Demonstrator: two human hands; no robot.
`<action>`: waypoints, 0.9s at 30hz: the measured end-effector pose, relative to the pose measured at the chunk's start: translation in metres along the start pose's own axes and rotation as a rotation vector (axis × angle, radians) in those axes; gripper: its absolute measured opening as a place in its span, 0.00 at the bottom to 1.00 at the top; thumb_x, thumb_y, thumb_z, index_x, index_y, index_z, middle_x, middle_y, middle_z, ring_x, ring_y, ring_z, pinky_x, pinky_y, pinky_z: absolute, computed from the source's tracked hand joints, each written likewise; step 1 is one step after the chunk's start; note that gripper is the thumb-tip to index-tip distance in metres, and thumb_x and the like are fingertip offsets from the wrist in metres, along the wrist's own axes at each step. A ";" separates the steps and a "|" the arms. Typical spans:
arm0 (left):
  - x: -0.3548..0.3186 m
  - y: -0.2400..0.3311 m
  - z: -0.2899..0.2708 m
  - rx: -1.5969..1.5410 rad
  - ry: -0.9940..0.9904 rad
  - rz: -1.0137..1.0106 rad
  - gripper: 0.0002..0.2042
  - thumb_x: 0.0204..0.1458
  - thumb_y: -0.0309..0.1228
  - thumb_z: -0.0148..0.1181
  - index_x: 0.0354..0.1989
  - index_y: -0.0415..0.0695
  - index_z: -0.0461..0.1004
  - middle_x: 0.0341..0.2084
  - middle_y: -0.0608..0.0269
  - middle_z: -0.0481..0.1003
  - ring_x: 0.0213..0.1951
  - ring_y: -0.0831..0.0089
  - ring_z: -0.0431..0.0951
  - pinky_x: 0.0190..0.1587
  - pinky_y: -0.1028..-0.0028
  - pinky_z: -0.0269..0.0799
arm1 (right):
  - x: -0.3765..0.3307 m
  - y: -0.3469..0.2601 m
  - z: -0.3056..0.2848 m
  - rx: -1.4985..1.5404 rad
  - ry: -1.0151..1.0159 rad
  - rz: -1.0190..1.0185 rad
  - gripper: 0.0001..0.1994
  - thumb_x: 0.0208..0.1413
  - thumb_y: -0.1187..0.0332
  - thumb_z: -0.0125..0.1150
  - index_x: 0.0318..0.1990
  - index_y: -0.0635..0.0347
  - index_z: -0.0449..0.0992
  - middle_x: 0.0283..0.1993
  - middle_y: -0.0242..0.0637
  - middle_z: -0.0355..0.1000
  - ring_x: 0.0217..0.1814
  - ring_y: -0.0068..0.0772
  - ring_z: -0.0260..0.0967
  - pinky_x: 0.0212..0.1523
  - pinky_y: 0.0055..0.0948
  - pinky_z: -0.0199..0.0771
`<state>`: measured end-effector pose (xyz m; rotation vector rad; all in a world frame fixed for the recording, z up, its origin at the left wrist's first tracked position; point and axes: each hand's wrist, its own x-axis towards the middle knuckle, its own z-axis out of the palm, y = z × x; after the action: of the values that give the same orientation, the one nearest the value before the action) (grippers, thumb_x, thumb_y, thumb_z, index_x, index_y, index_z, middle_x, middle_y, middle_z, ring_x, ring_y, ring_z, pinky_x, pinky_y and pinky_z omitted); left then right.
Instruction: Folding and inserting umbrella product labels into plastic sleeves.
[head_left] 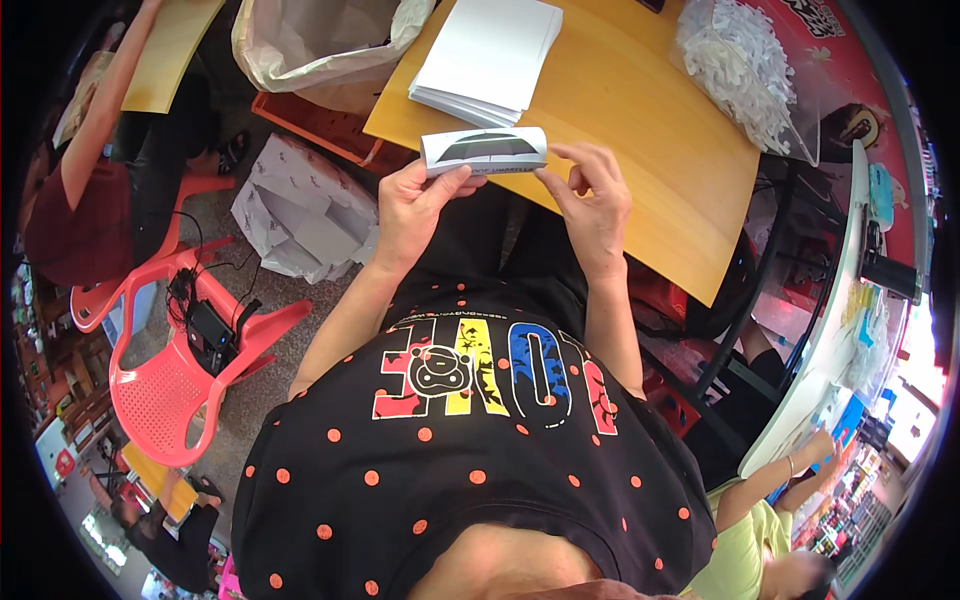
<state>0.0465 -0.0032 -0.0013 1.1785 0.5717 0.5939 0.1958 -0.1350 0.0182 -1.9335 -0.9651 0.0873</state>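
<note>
1. The wooden worktop (660, 200) fills the upper middle and right; its near edge slants below the printed sheet, so a dropped sheet could miss the surface and land on the lap.
2. A clear bag of paper scraps (740, 75) sits at the upper right; a knock from an elbow might spill strips.
3. The stack of white sheets (488, 50) lies at upper centre, its edges uneven; a brush from the knuckles could skew it further.
4. Right hand (597, 205): thumb and forefinger parted at the sheet's right end, grip loose; I cannot tell whether the thumb touches the corner.
5. Left hand (415, 205): grip closed, thumb pinching the sheet's lower left edge; pressing too hard would likely crease it.
6. The printed sheet (485, 148), curled over, is held at upper centre; if the left thumb slackened, it might spring open.
</note>
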 end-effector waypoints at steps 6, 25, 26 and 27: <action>0.000 0.008 0.003 0.405 -0.098 0.267 0.09 0.54 0.20 0.55 0.43 0.32 0.75 0.35 0.57 0.78 0.38 0.70 0.79 0.42 0.74 0.77 | 0.005 0.005 -0.004 -0.035 -0.103 -0.262 0.05 0.44 0.78 0.62 0.29 0.59 0.75 0.31 0.39 0.70 0.31 0.42 0.69 0.33 0.34 0.71; 0.010 0.019 0.029 0.374 0.062 0.379 0.10 0.51 0.23 0.60 0.42 0.36 0.76 0.31 0.57 0.79 0.32 0.75 0.79 0.37 0.77 0.72 | 0.031 0.006 -0.012 -0.146 -0.162 -0.493 0.08 0.45 0.79 0.59 0.33 0.62 0.69 0.35 0.42 0.67 0.35 0.45 0.68 0.36 0.36 0.70; 0.010 0.020 0.029 0.384 0.064 0.389 0.10 0.51 0.23 0.60 0.42 0.37 0.76 0.31 0.57 0.79 0.33 0.75 0.79 0.37 0.77 0.72 | 0.031 0.005 -0.011 -0.130 -0.163 -0.494 0.07 0.45 0.79 0.58 0.33 0.62 0.68 0.35 0.43 0.67 0.35 0.46 0.66 0.36 0.37 0.69; 0.010 0.020 0.028 0.395 0.067 0.399 0.10 0.51 0.23 0.60 0.42 0.37 0.76 0.31 0.57 0.79 0.33 0.75 0.79 0.37 0.77 0.72 | 0.031 0.006 -0.010 -0.116 -0.150 -0.490 0.08 0.45 0.79 0.58 0.33 0.63 0.68 0.35 0.43 0.67 0.35 0.45 0.67 0.36 0.37 0.69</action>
<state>0.0702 -0.0100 0.0252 1.6711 0.5271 0.8885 0.2245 -0.1233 0.0286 -1.7574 -1.5476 -0.1108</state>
